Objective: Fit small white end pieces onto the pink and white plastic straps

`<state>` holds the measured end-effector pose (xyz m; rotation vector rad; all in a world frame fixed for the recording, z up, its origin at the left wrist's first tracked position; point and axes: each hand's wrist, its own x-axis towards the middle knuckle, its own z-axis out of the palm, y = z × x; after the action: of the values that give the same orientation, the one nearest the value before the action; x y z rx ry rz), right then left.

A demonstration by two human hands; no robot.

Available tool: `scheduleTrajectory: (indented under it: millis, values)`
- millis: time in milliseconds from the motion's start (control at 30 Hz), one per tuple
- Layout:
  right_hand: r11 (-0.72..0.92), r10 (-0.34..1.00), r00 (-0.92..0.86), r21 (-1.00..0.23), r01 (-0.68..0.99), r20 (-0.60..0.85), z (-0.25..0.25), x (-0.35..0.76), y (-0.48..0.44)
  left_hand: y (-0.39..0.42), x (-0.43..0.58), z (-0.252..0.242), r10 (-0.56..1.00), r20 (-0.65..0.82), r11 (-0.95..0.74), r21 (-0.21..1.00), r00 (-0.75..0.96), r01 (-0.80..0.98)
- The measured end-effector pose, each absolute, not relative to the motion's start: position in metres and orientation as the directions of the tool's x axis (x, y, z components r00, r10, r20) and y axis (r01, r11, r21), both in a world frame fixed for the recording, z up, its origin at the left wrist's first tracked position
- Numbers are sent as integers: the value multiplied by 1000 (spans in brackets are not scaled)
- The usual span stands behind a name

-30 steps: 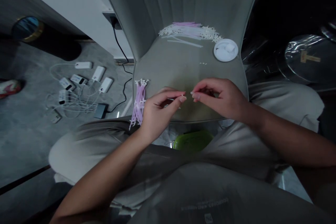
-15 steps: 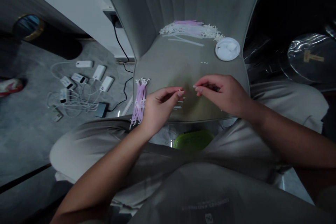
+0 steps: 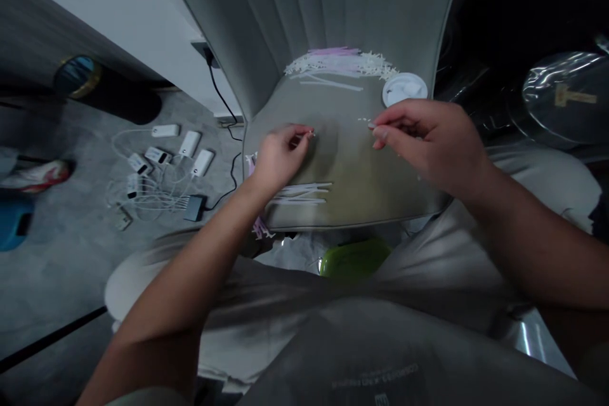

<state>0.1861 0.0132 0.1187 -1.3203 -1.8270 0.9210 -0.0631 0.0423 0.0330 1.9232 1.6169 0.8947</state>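
Note:
My left hand (image 3: 280, 155) is over the left half of the grey chair seat (image 3: 361, 184), its thumb and forefinger pinched on a small white piece (image 3: 313, 134). My right hand (image 3: 431, 143) is also closed in a pinch, near a few tiny white bits (image 3: 362, 119) on the seat. What its fingertips hold, if anything, is too small to make out. Several thin white strips (image 3: 309, 188) lie at the seat's front left. A bundle of purple sticks with white ends (image 3: 261, 228) is mostly hidden behind my left hand and wrist.
Against the backrest lies a pile of white and purple sticks (image 3: 333, 65) with white tips. A round white dish (image 3: 404, 84) with white contents stands at the right rear. White devices with cables (image 3: 190, 143) cover the floor at left; something green (image 3: 354, 258) is under the chair.
My hands have moved apart and farther up the seat; the right one has come close to the tiny bits. The front white strips show more, the left purple bundle less. The view has shifted.

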Motion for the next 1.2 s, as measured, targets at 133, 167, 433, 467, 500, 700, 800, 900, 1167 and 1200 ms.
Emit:
scheduleTrajectory:
  millis: [133,167,433,467,500,700,800,900,1167,1200]
  values:
    - [280,958,-183,-857,432,220,124,194,18,76,-57,38,923,186,-381,546,336,746]
    - [280,958,-173,-863,419,227,126,196,18,83,-54,39,899,166,-430,508,405,747]
    - [279,959,-157,-881,383,235,131,206,21,116,-39,33,760,-14,-633,214,650,744]
    - [288,957,-158,-876,387,245,130,208,21,118,-39,32,756,-25,-637,197,654,745]
    - [297,954,-158,-870,394,254,130,209,22,119,-38,30,754,-30,-641,187,657,744]
    - [304,952,-167,-851,429,256,133,216,21,120,-36,30,738,-46,-664,128,673,737]
    - [308,951,-174,-844,439,257,134,217,21,121,-36,32,736,-50,-671,78,675,737]
    - [325,945,-173,-839,436,276,135,217,20,122,-37,34,743,-45,-665,67,668,744]
    - [345,939,-152,-850,398,310,131,213,22,120,-42,33,758,-55,-645,85,650,759]
    - [345,939,-162,-849,401,305,130,214,22,119,-43,33,758,-56,-645,87,650,759]
